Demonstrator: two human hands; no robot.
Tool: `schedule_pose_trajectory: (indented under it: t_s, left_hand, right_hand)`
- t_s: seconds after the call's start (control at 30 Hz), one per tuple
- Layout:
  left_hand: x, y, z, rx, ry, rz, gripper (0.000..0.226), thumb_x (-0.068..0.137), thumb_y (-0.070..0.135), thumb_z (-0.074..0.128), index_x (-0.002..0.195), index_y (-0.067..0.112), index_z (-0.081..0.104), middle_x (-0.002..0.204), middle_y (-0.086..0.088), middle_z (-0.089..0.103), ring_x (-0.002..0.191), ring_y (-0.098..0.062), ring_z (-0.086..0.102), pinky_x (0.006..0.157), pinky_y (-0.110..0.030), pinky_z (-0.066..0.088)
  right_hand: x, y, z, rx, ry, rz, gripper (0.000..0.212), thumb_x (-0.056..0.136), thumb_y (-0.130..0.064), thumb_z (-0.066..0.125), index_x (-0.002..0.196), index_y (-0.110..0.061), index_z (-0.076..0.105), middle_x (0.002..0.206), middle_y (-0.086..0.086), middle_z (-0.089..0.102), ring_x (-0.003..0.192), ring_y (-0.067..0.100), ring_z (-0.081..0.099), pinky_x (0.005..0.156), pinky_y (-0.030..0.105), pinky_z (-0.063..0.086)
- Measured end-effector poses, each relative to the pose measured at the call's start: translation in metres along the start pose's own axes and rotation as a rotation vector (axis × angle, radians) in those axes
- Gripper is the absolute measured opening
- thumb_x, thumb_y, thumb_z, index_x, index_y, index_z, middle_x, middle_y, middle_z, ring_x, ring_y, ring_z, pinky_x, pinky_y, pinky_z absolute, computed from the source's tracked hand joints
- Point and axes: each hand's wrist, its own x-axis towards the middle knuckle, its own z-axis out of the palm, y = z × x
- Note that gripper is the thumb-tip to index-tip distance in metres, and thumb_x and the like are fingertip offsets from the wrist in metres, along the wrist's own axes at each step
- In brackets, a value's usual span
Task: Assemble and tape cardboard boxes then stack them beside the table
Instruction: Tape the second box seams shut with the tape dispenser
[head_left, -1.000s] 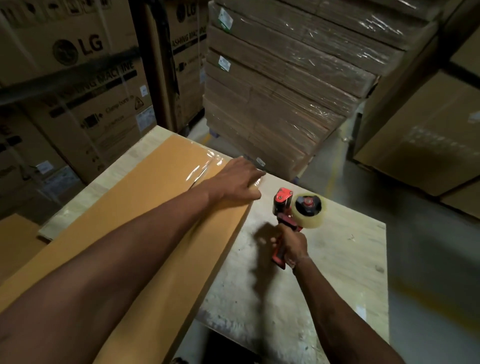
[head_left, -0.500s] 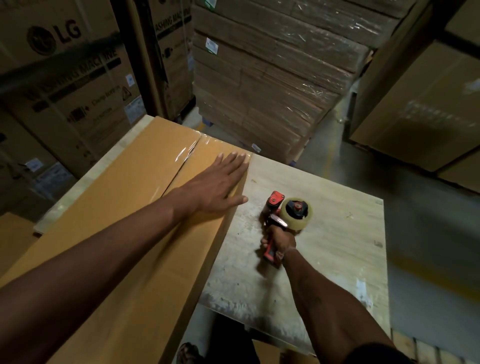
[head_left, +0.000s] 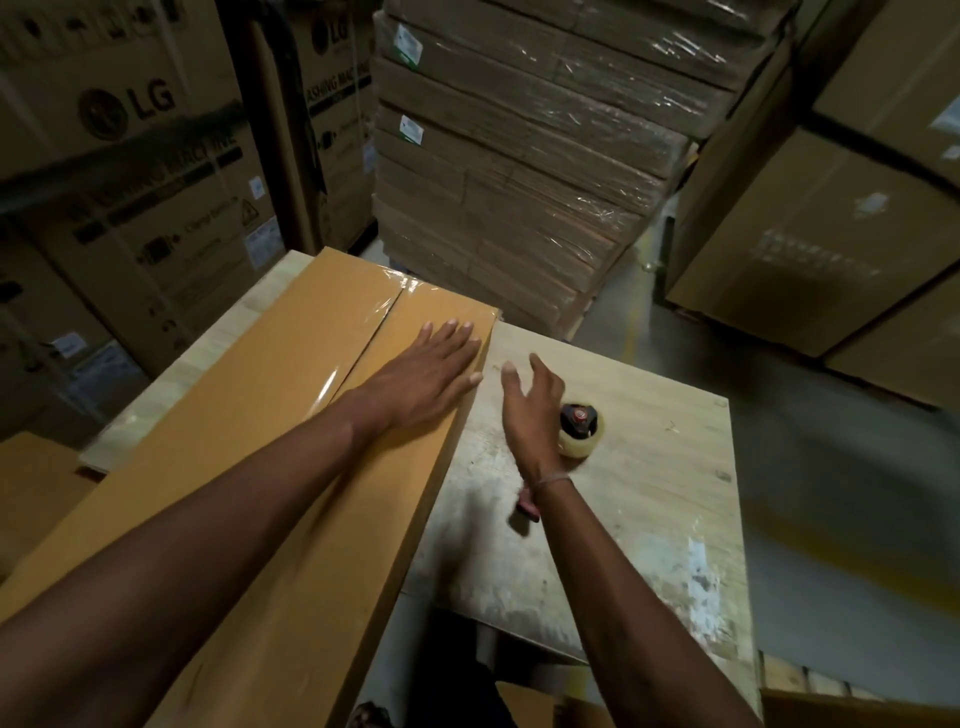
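- Warehouse of shrink-wrapped cardboard pallets behind pale wooden table.
- Long flat tan cardboard box, seam taped, at nine o'clock.
- Left hand flat on box; right hand released, empty.
- Red tape dispenser at three o'clock.
- Taping seemingly done; next, lifting and stacking.

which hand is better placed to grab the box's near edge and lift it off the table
Right, probably. The right hand is free and open, hovering beside the box edge above the tape dispenser. The left hand lies flat on the box top.
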Motion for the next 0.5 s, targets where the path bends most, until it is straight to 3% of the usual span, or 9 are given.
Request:
schedule_pose_trajectory:
  t_s: [0.1,0.2,0.27,0.37,0.43,0.5]
  left_hand:
    - [-0.017,-0.021,-0.010,0.019,0.044,-0.031,0.097,0.090,0.080,-0.014,0.166,0.023,0.006,0.174,-0.004,-0.007,0.158,-0.019,-0.015,0.125,-0.038,-0.015]
    - [-0.036,-0.051,-0.028,0.066,0.070,-0.211,0.094,0.089,0.080,-0.008,0.166,0.027,0.001,0.174,-0.005,-0.010,0.158,-0.023,-0.019,0.125,-0.044,-0.016]
    - [-0.050,-0.073,-0.037,0.087,0.085,-0.389,0.091,0.089,0.078,-0.005,0.166,0.030,-0.001,0.173,-0.006,-0.012,0.158,-0.027,-0.019,0.124,-0.050,-0.017]
    - [-0.066,-0.097,-0.038,0.085,0.045,-0.593,0.083,0.098,0.078,0.006,0.166,0.031,-0.002,0.174,-0.005,-0.013,0.159,-0.032,-0.015,0.122,-0.060,-0.013]
    - [-0.069,-0.102,-0.032,0.078,0.022,-0.638,0.081,0.099,0.075,0.011,0.166,0.031,-0.003,0.174,-0.002,-0.014,0.159,-0.032,-0.013,0.125,-0.061,-0.003]
    - [-0.068,-0.102,-0.026,0.091,0.040,-0.646,0.081,0.099,0.074,0.012,0.167,0.031,-0.003,0.174,-0.001,-0.014,0.160,-0.030,-0.012,0.126,-0.059,0.006]
  right_hand:
    - [-0.011,-0.038,0.022,-0.018,-0.156,-0.265,0.062,0.109,-0.048,0.045,0.165,-0.032,0.025,0.176,-0.003,-0.001,0.160,0.016,0.001,0.126,0.035,0.009]
    - [0.028,-0.061,0.035,-0.221,-0.129,-0.375,0.070,0.108,-0.048,0.046,0.166,-0.020,0.021,0.176,0.006,-0.004,0.161,0.027,-0.009,0.128,0.043,0.000]
    - [0.064,-0.068,0.036,-0.349,-0.175,-0.342,0.072,0.106,-0.047,0.051,0.164,-0.012,0.027,0.174,0.013,0.013,0.161,0.032,0.005,0.128,0.045,0.007]
    - [0.097,-0.064,0.034,-0.350,-0.263,-0.309,0.061,0.103,-0.043,0.060,0.148,-0.003,0.049,0.152,0.021,0.048,0.143,0.036,0.044,0.113,0.038,0.035]
    - [0.102,-0.052,0.035,-0.261,-0.262,-0.311,0.059,0.101,-0.044,0.063,0.145,-0.007,0.053,0.146,0.017,0.055,0.135,0.033,0.052,0.107,0.037,0.041]
    - [0.101,-0.041,0.037,-0.122,-0.285,-0.225,0.075,0.096,-0.058,0.065,0.153,-0.015,0.045,0.150,0.010,0.055,0.135,0.028,0.053,0.112,0.040,0.043]
